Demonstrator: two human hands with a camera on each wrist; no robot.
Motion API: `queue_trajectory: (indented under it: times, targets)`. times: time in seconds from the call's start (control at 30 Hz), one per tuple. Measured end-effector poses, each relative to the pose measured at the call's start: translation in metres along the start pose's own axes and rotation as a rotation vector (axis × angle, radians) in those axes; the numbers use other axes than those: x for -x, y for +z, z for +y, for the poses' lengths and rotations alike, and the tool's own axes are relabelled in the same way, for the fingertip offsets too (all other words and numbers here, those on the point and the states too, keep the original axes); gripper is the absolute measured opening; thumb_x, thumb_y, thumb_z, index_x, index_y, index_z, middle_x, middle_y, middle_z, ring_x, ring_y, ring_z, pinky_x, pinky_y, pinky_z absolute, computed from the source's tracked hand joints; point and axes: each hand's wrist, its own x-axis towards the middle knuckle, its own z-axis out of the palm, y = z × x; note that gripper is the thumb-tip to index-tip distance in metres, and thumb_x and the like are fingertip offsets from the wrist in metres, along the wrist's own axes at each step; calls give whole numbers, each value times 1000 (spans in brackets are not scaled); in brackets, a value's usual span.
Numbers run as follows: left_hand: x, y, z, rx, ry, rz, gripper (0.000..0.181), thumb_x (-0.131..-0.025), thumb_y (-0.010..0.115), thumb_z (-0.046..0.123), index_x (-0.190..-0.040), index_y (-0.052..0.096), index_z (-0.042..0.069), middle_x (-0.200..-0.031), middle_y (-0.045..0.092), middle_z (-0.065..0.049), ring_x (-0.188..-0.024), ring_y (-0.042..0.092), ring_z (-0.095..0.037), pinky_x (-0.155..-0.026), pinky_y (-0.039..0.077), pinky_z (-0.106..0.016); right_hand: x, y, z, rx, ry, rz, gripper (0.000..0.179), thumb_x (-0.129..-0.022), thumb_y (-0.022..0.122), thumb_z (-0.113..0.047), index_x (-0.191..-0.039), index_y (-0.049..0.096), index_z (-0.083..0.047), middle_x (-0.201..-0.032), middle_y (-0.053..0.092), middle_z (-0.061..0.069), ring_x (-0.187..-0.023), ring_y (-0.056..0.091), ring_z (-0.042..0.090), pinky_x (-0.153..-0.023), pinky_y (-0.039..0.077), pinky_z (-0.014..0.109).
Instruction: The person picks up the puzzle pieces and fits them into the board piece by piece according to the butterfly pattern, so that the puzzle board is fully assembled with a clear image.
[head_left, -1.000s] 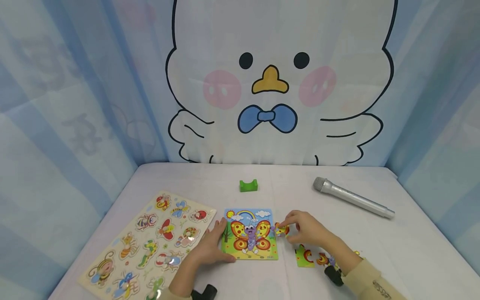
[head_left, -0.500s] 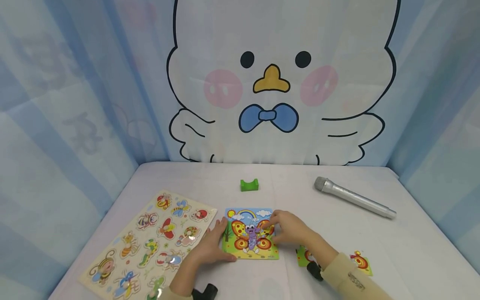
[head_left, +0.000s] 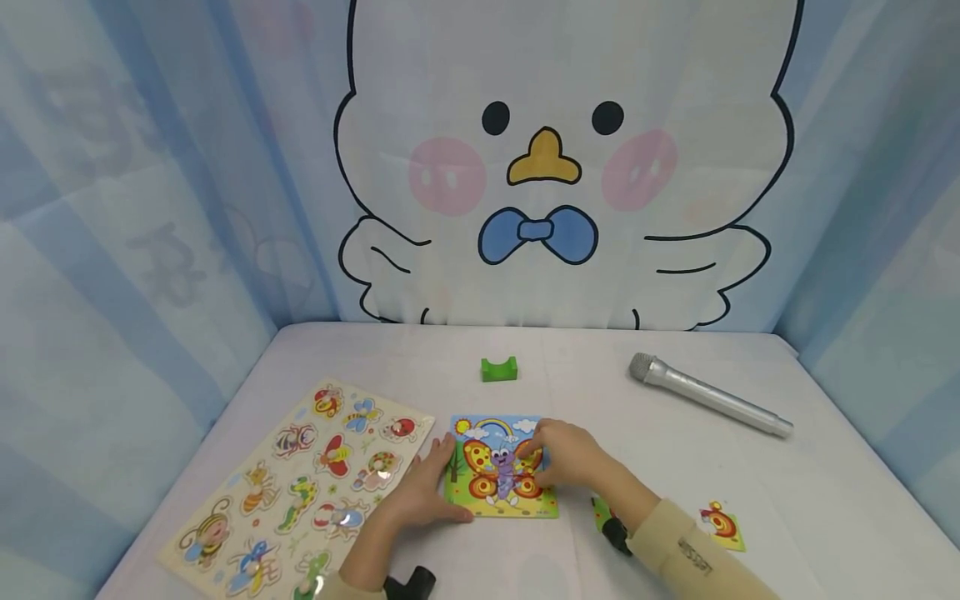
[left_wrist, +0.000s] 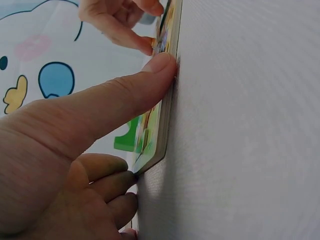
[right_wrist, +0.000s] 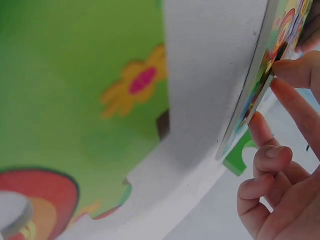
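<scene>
A square puzzle board (head_left: 504, 508) with a butterfly picture lies mid-table. My left hand (head_left: 420, 493) holds its left side, thumb (left_wrist: 159, 62) against the near edge and fingers at the far end of that side. Over the board's right side, my right hand (head_left: 573, 454) pinches a thin puzzle piece (right_wrist: 260, 100) between thumb and fingers. The piece stands tilted against the board's surface, and in the head view the hand hides most of it. A green loose piece (head_left: 600, 512) lies under the right forearm, and another with a red-orange swirl (head_left: 722, 525) lies farther right.
A large board of insect pictures (head_left: 255, 454) lies at the left, close to my left forearm. A small green block (head_left: 498, 369) stands behind the butterfly board. The silver microphone (head_left: 708, 396) lies at the back right. Curtains surround the white-covered table (head_left: 570, 358).
My right hand has carried a small piece leftward from beside the board onto its right side. The swirl piece at right has come into view. My left hand stays put.
</scene>
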Motion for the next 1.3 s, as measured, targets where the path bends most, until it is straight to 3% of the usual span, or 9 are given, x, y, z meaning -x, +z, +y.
queue_trajectory:
  times: [0.27, 0.57, 0.83, 0.97, 1.2, 1.3]
  targets:
    - [1, -2, 0, 2, -3, 0, 109, -61, 84, 27, -143, 19, -3, -149, 17, -20, -137, 9, -36, -109, 3, -54, -5, 0, -6, 66, 21, -15, 27, -65, 81, -17, -91, 75, -17, -91, 57, -2, -79, 53, 14, -67, 48, 33]
    - [2, -2, -1, 11, 10, 4, 109, -61, 84, 26, -143, 19, -4, -148, 17, -22, -136, 10, -37, -109, 3, -54, -2, 4, -12, 36, 62, -5, 26, -67, 80, -13, -92, 75, -15, -90, 58, -2, -82, 54, 15, -72, 49, 34]
    - [2, -1, -1, 11, 8, 10, 109, -60, 84, 25, -143, 19, -5, -148, 18, -22, -136, 10, -38, -109, 3, -55, 2, 6, -11, 41, 37, 10, 26, -70, 76, -10, -96, 74, -13, -99, 61, 5, -90, 57, 20, -78, 50, 36]
    - [1, 0, -1, 10, 18, 6, 109, -60, 84, 26, -143, 19, -5, -148, 17, -22, -136, 10, -37, -109, 3, -55, 5, 4, -10, 31, 52, 0, 28, -72, 74, -13, -100, 72, -12, -97, 61, 4, -85, 56, 18, -73, 50, 34]
    - [1, 0, -1, 2, 19, 6, 110, -60, 84, 27, -143, 19, -5, -148, 17, -22, -137, 9, -37, -109, 3, -55, 18, -2, -1, -157, 48, 20, 37, -76, 71, -17, -112, 65, -7, -110, 58, 9, -94, 56, 25, -79, 50, 41]
    - [1, 0, -1, -2, 24, 7, 110, -60, 84, 27, -143, 19, -5, -148, 17, -22, -137, 9, -37, -109, 3, -54, 28, -6, 5, -218, 40, 43, 41, -76, 71, -14, -115, 63, -7, -114, 56, 11, -85, 57, 22, -71, 51, 36]
